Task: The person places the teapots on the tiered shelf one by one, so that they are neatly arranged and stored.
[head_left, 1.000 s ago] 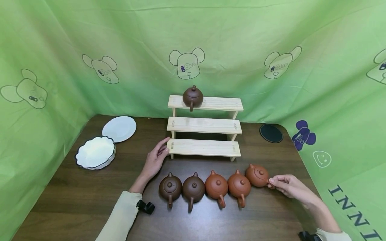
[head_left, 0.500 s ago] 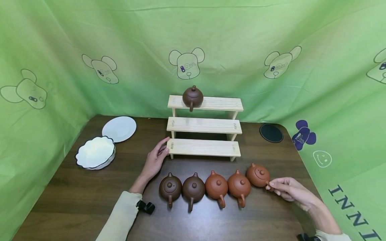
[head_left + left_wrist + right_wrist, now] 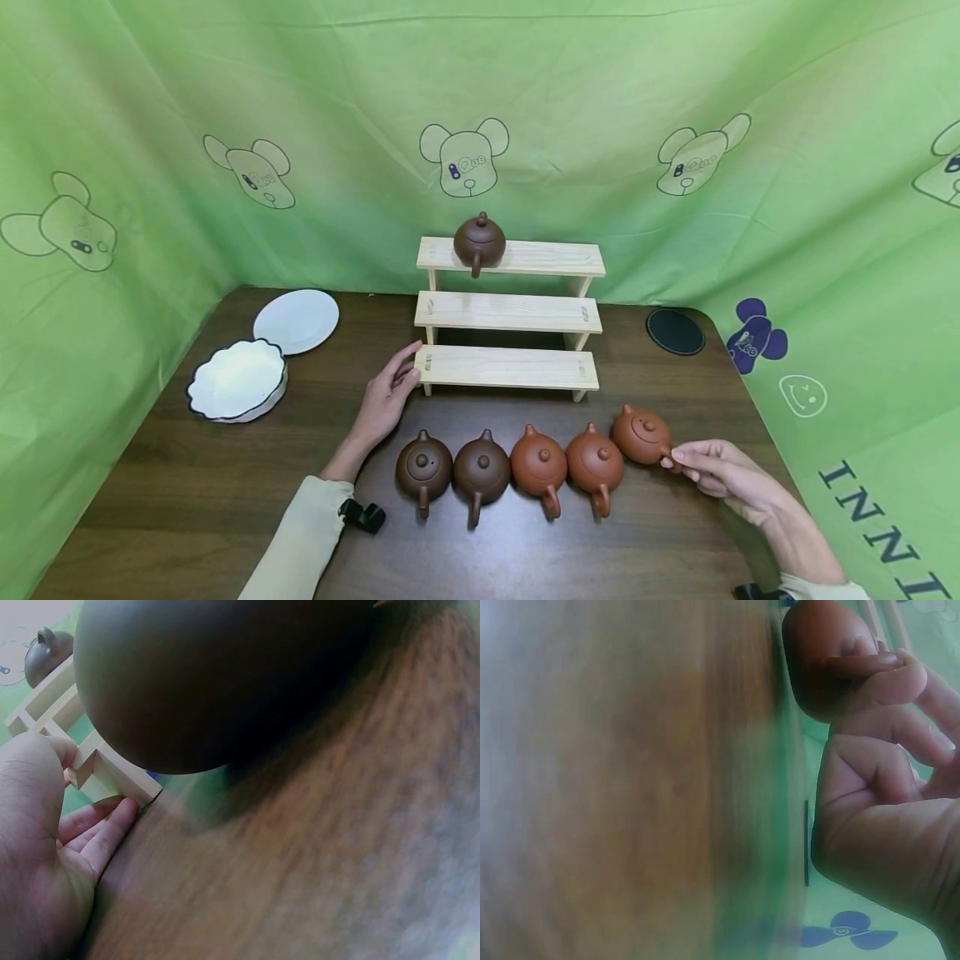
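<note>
My right hand (image 3: 731, 477) pinches the handle of an orange-brown clay teapot (image 3: 645, 435). This teapot is turned, its spout pointing up and left; whether it touches the table I cannot tell. In the right wrist view, thumb and fingers meet at the handle of the teapot (image 3: 821, 645). My left hand (image 3: 386, 404) touches the left end of the lowest step of a three-step wooden stand (image 3: 506, 367), fingers fairly straight. In the left wrist view, the fingers (image 3: 105, 832) lie against the stand's end. A dark brown teapot (image 3: 478, 242) sits on the top step.
In front of the stand stand two dark brown teapots (image 3: 423, 468) and two orange-brown teapots (image 3: 540, 462) in a row. A scalloped white dish (image 3: 238, 381) and a white plate (image 3: 297, 322) lie at left. A black round coaster (image 3: 675, 332) lies at back right.
My right hand and its teapot have shifted slightly, the teapot's spout moving a little away from me and to the right. My left hand has stayed at the stand.
</note>
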`<state>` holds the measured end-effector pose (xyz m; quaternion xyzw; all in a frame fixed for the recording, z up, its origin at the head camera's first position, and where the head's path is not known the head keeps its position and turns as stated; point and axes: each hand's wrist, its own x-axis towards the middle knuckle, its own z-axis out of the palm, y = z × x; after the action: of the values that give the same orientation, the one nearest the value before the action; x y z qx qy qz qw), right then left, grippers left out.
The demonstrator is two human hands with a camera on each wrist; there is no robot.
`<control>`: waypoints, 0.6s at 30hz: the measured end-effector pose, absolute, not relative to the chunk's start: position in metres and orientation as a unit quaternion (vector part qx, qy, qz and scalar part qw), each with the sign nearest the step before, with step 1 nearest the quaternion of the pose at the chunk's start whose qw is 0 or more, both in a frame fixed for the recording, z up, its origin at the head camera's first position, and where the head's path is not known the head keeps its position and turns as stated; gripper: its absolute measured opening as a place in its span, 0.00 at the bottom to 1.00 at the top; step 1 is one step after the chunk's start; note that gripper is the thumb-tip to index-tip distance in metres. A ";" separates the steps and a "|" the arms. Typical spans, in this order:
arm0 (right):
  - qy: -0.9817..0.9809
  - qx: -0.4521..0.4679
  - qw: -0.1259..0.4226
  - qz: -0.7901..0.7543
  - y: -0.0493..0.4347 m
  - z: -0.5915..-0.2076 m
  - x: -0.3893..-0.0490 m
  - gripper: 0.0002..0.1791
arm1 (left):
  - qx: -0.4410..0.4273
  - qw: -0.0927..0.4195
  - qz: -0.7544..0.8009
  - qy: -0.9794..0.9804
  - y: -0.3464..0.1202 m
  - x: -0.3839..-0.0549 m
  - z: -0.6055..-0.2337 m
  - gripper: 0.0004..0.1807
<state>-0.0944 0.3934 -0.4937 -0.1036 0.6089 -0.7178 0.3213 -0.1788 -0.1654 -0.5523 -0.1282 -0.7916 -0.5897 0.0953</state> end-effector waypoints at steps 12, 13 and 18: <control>0.634 -0.067 0.226 -0.736 0.376 -0.481 -0.093 0.28 | -0.118 0.094 -0.585 -0.797 -0.162 -0.173 -0.538 0.27; 0.634 -0.059 0.220 -0.739 0.374 -0.480 -0.093 0.28 | -0.113 0.089 -0.584 -0.799 -0.161 -0.172 -0.537 0.27; 0.624 -0.043 0.204 -0.753 0.363 -0.471 -0.094 0.26 | -0.095 0.065 -0.584 -0.804 -0.160 -0.172 -0.535 0.26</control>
<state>-0.0944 0.3634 -0.4706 -0.0426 0.6241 -0.7530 0.2041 -0.1722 -0.1603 -0.5348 -0.0951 -0.8039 -0.5836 0.0648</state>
